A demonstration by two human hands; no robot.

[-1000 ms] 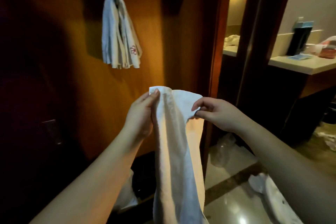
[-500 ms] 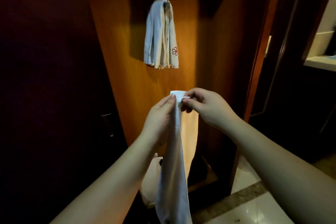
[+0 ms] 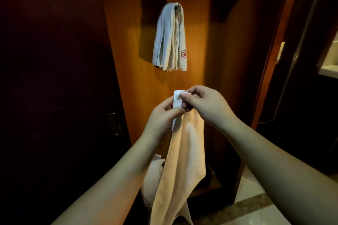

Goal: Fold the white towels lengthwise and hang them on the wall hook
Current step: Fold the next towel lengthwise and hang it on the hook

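Note:
A white towel (image 3: 184, 155) hangs in a long folded strip in front of me. My left hand (image 3: 161, 117) grips its top end from the left, thumb across the cloth. My right hand (image 3: 204, 104) pinches the same top corners from the right, right against the left hand. Above them, folded white towels (image 3: 170, 42) with a red flower mark hang from a metal wall hook (image 3: 178, 7) on the orange wooden panel (image 3: 128, 60).
A dark door with a metal handle (image 3: 114, 124) fills the left side. Pale cloth (image 3: 151, 179) lies low behind the held towel. On the right are a wooden door frame (image 3: 270, 60) and tiled floor (image 3: 256, 212).
My hands have come together, closing the towel's top corners into one narrow strip. The view has swung left, centring the hook and hung towels.

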